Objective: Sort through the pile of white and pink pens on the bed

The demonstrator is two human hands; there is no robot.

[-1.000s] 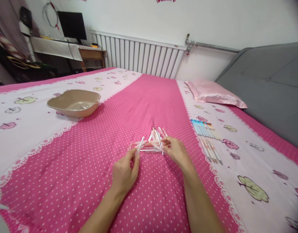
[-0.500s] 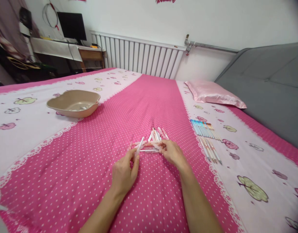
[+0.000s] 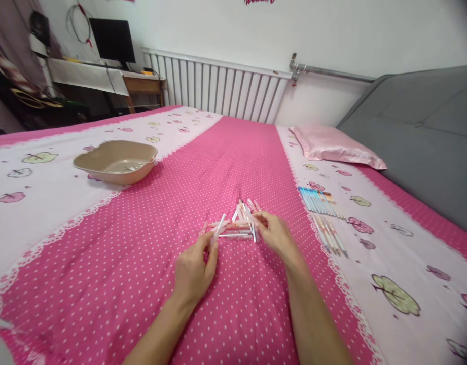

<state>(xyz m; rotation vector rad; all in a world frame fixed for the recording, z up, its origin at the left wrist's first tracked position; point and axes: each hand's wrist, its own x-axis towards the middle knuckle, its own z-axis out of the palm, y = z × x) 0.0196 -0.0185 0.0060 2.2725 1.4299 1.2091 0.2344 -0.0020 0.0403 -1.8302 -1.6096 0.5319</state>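
My left hand [image 3: 197, 263] is closed on a pale whitish pen [image 3: 219, 227], which points up and to the right. Thumb and fingers of my right hand [image 3: 274, 234] pinch another pale pen [image 3: 253, 229] by its side, its lower end pointing down toward me. Both hands are low over the pink dotted bedspread. Between and just beyond them lies a loose pile of white and pinkish-red pens [image 3: 237, 226], crossing one another. My right fingers partly cover the pile's right side.
To the right lie a row of blue and brown-topped pens [image 3: 321, 202] and several pale pens [image 3: 329, 235]. A beige basin [image 3: 119, 176] holding small whitish pieces stands at left. Farther back are a pink pillow [image 3: 335, 147], a grey headboard [image 3: 419, 116] and a radiator [image 3: 218, 83].
My right hand has turned slightly, and the pen in it has swung from lying across the pile to a steeper slant. My left hand stays in place.
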